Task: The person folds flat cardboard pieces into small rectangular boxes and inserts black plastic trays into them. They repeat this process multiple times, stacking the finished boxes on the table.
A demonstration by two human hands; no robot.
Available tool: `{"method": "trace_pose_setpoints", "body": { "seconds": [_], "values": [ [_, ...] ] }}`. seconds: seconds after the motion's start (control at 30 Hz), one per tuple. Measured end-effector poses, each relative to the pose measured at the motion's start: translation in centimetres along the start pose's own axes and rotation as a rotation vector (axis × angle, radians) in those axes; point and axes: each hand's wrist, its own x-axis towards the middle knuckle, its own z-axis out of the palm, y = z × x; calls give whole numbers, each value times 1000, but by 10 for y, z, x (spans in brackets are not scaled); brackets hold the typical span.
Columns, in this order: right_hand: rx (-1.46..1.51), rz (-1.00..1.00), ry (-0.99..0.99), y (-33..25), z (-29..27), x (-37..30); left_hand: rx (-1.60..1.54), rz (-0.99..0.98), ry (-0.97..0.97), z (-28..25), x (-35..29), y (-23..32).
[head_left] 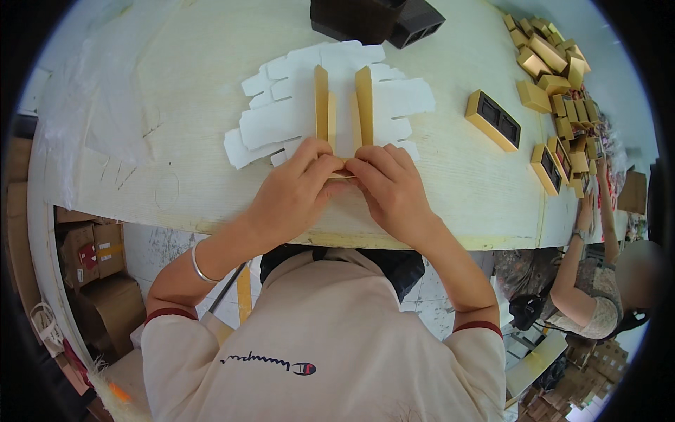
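Observation:
Between my hands is a partly folded gold cardboard box (362, 105), its two long sides standing up and its inner face white. At its near end my left hand (299, 181) pinches the folded edge from the left. My right hand (389, 181) pinches the same end from the right, its fingertips close to the left hand's. Fingers of both hands cover most of that end. Under and around the box lie several flat white box blanks (271, 119), fanned out in a loose stack on the table (197, 183).
Black trays (358, 20) stand at the far edge. To the right are a gold box with a black insert (494, 121), smaller similar ones (546, 169) and a heap of gold boxes (548, 56). Clear plastic (91, 105) lies left. A co-worker (580, 288) reaches in at right.

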Motion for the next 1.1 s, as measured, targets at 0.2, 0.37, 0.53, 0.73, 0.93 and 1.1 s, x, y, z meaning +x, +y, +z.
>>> {"method": "trace_pose_setpoints", "body": {
  "seconds": [0.2, 0.37, 0.53, 0.73, 0.93, 1.1],
  "values": [
    [-32, 38, -245, -4, -12, 15, 22, -39, -119, -11, 11, 2],
    [250, 184, -401, 1, -27, 25, -43, -144, -325, -31, 28, 3],
    [57, 12, -225, 22, -37, 17, 259, 118, -310, -46, 29, 9],
    [-157, -124, -148, -7, -32, 23, 77, 50, 2, -35, 26, 5],
    [-157, -42, -147, 22, -69, 18, -49, -125, -303, -59, 29, -21],
    [-22, 99, -189, 34, -70, 25, 210, -123, -328, -63, 29, -23]
  ]
}}
